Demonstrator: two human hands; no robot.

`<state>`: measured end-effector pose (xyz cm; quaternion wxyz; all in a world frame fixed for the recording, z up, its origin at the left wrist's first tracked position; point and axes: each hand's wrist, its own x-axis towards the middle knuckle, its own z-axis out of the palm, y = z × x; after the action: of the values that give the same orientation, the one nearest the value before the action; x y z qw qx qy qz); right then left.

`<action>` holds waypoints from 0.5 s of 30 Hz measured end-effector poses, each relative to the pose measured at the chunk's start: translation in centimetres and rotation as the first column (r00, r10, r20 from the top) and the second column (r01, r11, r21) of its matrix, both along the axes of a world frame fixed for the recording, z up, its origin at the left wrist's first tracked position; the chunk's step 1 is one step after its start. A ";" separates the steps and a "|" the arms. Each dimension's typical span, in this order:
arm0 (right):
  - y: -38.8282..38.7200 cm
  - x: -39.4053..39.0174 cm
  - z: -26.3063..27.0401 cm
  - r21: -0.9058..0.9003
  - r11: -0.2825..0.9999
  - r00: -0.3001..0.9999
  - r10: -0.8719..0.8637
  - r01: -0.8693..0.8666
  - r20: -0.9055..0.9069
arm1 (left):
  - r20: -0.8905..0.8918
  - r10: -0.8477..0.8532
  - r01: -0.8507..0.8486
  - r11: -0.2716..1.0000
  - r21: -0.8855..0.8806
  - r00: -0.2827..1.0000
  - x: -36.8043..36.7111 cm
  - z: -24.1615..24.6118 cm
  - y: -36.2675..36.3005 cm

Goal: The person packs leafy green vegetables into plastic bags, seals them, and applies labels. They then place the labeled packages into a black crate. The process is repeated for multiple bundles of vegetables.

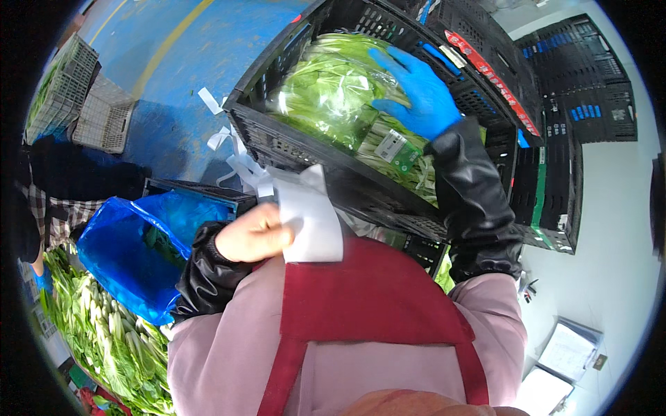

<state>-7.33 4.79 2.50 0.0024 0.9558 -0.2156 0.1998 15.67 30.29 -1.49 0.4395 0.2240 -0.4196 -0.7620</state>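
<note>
My left hand (255, 234) is bare and pinches the edge of a wide white paper strip (315, 223), likely label material, in front of my red apron (374, 296). My right hand (421, 99), in a blue glove, lies with fingers spread on clear-bagged leafy greens (333, 88). Those greens sit inside a black plastic crate (333, 158). Below my right palm, another pack of greens carries a green-and-white label (398, 151) with print and a code. Whether my right fingers grip the film is hard to see; they look laid on top.
Curled white paper scraps (242, 161) hang by the crate's left corner. A blue plastic bag (119, 255) stands open at left, beside heaped loose greens (114, 338). Another person's gloved hand (44, 278) is at far left. Black crates (583, 83) are stacked at right; pale crates (104, 112) stand on the floor.
</note>
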 end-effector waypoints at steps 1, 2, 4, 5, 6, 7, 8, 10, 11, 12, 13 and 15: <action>-0.2 1.2 -0.6 0.220 0.974 0.991 0.083 -0.059 -0.104 | 0.007 -0.125 0.125 0.981 -0.147 0.992 0.1 -0.4 0.0; 0.1 2.4 -1.7 0.402 0.911 0.976 0.162 -0.091 -0.147 | -0.003 -0.270 0.265 0.947 -0.183 0.963 -0.1 -0.8 0.1; 0.1 3.8 -3.0 0.494 0.859 0.950 0.253 -0.134 -0.182 | 0.242 -0.214 0.275 0.927 -0.254 0.946 -0.4 -1.2 0.4; 0.2 4.2 -3.3 0.429 0.892 0.940 0.257 -0.141 -0.226 | 0.293 -0.119 0.177 0.968 -0.177 0.948 -0.8 -1.2 0.7; 0.4 4.3 -3.1 0.378 0.916 0.913 0.261 -0.132 -0.314 | 0.419 -0.357 0.232 0.919 0.320 0.835 -0.6 -1.1 0.7; 0.8 4.2 -2.6 0.327 0.941 0.969 0.161 -0.093 -0.188 | 0.349 -0.100 0.004 0.964 0.264 0.932 -1.2 -0.9 0.9; 1.3 4.0 -1.8 0.139 0.980 0.988 0.146 -0.139 -0.042 | 0.306 0.055 -0.129 0.965 0.228 0.951 -1.2 -0.6 0.7; 2.4 3.8 0.9 0.142 0.974 0.980 0.164 -0.179 0.110 | 0.189 0.337 -0.379 0.885 0.270 0.922 -1.6 0.0 -0.2; 3.7 3.7 2.2 0.319 0.919 0.970 0.192 -0.230 0.148 | 0.121 0.475 -0.485 0.801 0.350 0.872 -1.5 0.2 -1.1; 5.5 4.0 2.9 0.483 0.830 0.959 0.209 -0.278 0.192 | 0.002 0.560 -0.533 0.788 0.308 0.829 -1.5 0.5 -1.8; 6.9 4.8 3.0 0.550 0.747 0.926 0.336 -0.374 0.173 | -0.070 0.632 -0.588 0.750 0.302 0.771 -1.4 0.7 -2.4; 9.2 5.8 3.3 0.652 0.690 0.933 0.350 -0.314 0.078 | -0.047 0.681 -0.662 0.724 0.197 0.731 -1.5 1.2 -3.0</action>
<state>-1.56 13.98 5.84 -0.3626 0.9233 -0.0952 0.0834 14.19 27.34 -0.31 0.6888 0.3521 -0.2183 -0.5949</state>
